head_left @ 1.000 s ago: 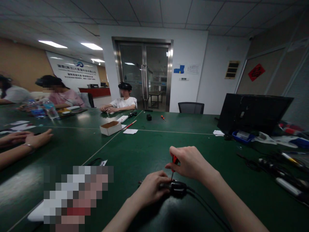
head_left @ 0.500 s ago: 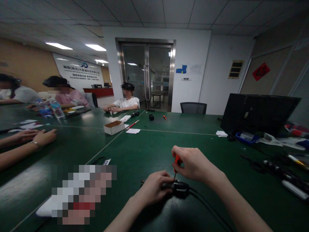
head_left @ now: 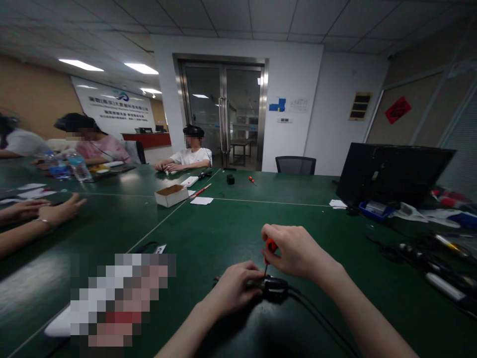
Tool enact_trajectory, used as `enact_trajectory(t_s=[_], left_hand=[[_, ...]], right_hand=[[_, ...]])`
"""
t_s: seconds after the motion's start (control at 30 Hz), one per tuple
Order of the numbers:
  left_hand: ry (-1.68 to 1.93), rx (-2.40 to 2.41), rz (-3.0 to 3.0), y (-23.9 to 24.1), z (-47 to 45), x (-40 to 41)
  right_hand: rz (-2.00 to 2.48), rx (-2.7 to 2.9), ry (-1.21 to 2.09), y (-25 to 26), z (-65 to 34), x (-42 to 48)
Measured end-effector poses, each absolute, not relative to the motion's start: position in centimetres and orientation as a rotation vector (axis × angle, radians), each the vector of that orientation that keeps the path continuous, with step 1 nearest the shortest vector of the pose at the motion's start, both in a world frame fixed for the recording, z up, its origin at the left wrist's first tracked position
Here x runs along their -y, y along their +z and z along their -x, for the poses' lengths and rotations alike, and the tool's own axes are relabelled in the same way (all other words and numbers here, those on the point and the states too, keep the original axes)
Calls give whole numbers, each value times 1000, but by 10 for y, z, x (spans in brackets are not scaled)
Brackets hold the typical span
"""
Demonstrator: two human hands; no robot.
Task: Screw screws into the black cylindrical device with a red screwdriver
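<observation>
My right hand [head_left: 288,248] is closed around the red and black handle of a screwdriver [head_left: 271,245]. The screwdriver stands nearly upright, its thin shaft pointing down at a black corded device [head_left: 275,288] on the green table [head_left: 208,233]. Its tip meets the device's upper side, though the exact contact spot is too small to make out. My left hand [head_left: 238,286] grips the device's left part, with fingers pressed against it and partly hiding it. From the device's right end, a black cable [head_left: 309,309] runs toward the table's near edge.
A white open box [head_left: 171,197] sits ahead on the left, near a paper slip [head_left: 201,201]. Farther back lie another screwdriver [head_left: 252,181] and a small black block [head_left: 230,179]. A monitor [head_left: 395,174] and dark cables occupy the right. Other people sit to the left; one person's hands [head_left: 55,211] rest nearby.
The whole view has shifted slightly, so most things appear a little farther left. Both hands keep their hold, the screwdriver still upright on the device.
</observation>
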State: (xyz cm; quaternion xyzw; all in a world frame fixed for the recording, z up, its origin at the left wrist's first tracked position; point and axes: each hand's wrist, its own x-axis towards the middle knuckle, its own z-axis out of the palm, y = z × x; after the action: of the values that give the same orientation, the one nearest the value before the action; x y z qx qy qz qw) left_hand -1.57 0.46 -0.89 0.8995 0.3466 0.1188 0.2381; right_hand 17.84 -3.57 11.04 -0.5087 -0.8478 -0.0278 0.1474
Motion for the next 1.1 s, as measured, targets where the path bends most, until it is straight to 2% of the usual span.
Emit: enact_trajectory(t_s=[0.1, 0.3, 0.53, 0.73, 0.97, 1.1], left_hand=[[340, -956, -2455, -9, 15, -4], [329, -969, -2446, -5, 15, -3], [337, -976, -2453, -4, 14, -2], [348, -986, -2453, 0, 14, 1], [372, -955, -2472, -8, 14, -3], [377, -934, -2485, -11, 14, -5]], right_hand=[[1410, 2444, -17, 111, -180, 38], [1574, 2412, -151, 106, -174, 33], [1425, 2439, -33, 110, -183, 36], [1530, 2418, -182, 102, -177, 28], [1354, 2475, 89, 109, -182, 36], [1477, 2461, -97, 110, -180, 37]])
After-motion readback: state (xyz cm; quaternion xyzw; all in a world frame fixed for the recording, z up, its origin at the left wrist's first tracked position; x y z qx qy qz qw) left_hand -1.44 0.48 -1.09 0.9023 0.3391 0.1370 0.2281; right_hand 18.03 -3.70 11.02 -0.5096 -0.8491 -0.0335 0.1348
